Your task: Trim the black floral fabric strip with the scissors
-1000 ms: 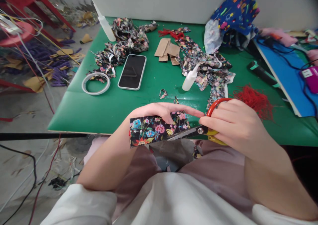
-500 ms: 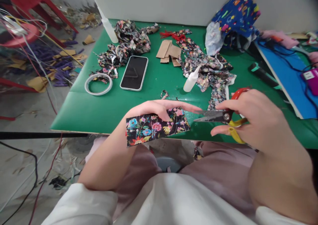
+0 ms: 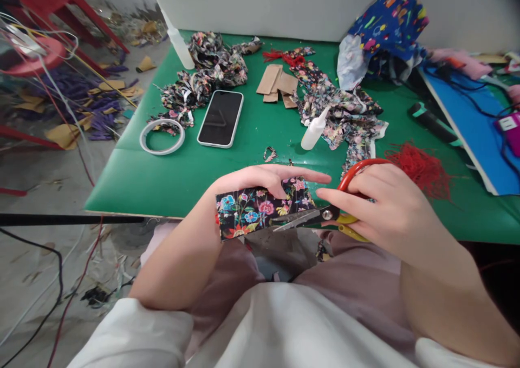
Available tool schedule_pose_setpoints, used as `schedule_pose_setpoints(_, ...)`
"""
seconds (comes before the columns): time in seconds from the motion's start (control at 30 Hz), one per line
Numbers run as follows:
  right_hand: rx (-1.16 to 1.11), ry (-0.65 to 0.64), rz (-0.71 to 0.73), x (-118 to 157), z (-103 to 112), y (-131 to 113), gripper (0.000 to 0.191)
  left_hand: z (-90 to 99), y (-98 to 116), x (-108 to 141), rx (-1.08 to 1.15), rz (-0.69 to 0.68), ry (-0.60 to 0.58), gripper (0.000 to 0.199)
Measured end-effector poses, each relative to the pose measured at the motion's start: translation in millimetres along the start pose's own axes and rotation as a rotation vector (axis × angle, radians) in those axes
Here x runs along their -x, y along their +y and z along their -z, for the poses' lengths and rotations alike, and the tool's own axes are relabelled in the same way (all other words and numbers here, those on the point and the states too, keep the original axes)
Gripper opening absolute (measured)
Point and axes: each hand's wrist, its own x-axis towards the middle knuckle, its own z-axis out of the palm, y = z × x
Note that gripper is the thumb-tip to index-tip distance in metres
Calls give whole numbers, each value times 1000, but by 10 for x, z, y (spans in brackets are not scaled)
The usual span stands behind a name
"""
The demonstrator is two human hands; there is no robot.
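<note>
A flat rectangular piece covered in black floral fabric (image 3: 255, 210) is pinched in my left hand (image 3: 260, 178), thumb on top and fingers behind it, index finger stretched to the right. My right hand (image 3: 377, 205) grips scissors (image 3: 327, 214) with red and yellow handles. Their blades lie at the lower right edge of the piece, pointing left and slightly parted; whether they touch the fabric I cannot tell. Just beyond my hands stands a small white bottle (image 3: 314, 132) on the green tabletop (image 3: 260, 124), with a fabric scrap (image 3: 270, 154) nearby.
A phone (image 3: 221, 118) and a tape roll (image 3: 162, 136) lie at left, near crumpled floral fabric (image 3: 219, 64) and another bottle (image 3: 180, 48). Brown card pieces (image 3: 273, 81) lie mid-table. Floral strips (image 3: 325, 99), red threads (image 3: 422, 170) and a blue board (image 3: 459, 118) occupy the right.
My right hand has brought the scissors left and down to the fabric piece's lower edge, uncovering the red threads. The piece has shifted slightly right in my left hand.
</note>
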Motion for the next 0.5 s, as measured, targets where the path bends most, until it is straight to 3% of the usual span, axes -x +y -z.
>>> schedule_pose_setpoints(0.5,-27,17,20,-62,-61,-26,19,-23,23,-54,-32,11,19,64)
